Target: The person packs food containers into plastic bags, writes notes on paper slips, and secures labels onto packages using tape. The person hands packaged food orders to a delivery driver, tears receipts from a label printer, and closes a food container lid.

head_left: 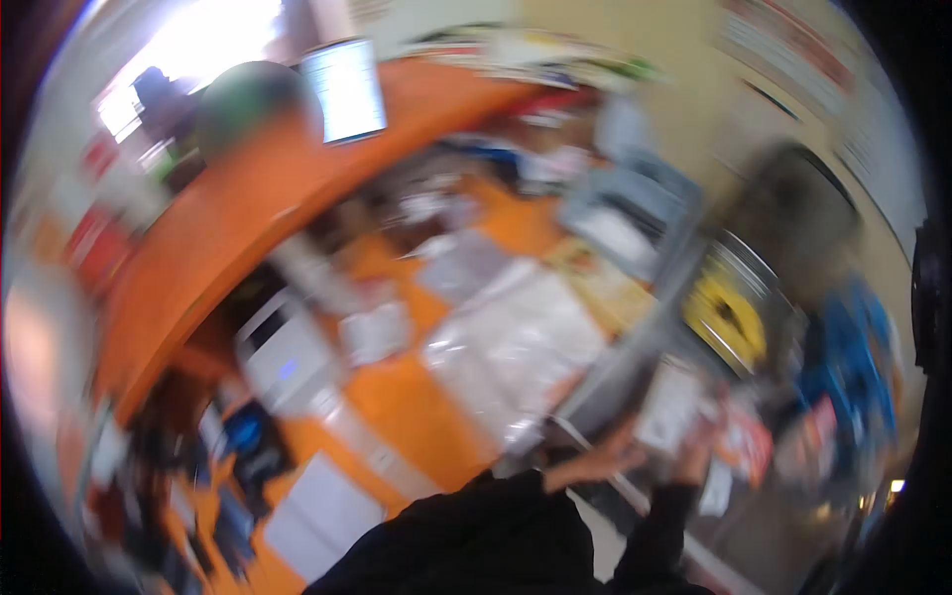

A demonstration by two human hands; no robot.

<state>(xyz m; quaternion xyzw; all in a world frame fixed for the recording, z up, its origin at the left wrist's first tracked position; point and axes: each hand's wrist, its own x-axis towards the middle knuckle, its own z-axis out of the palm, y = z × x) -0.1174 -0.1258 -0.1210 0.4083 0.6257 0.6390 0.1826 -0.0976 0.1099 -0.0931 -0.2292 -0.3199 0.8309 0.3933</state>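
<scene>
The view is smeared by motion. At the lower right, a pale rectangular packet [666, 409] lies between my two hands. My right hand [697, 452] is at its right edge with the fingers closed on it. Reaching in from the left, my left hand [615, 457] has its fingertips at the packet's lower corner, and blur hides whether they grip. A pink and orange packet [746, 438] is just right of my right hand, with a small white piece [716, 490] below it. Dark sleeves cover both arms.
An orange desk [412, 405] bears clear plastic sheets [516, 347], a white device [288, 355] and papers [325, 516]. A grey tray [635, 213] stands behind, near a yellow item [726, 319] and blue plastic [848, 357]. A lit screen [344, 91] stands on the raised orange counter [238, 213].
</scene>
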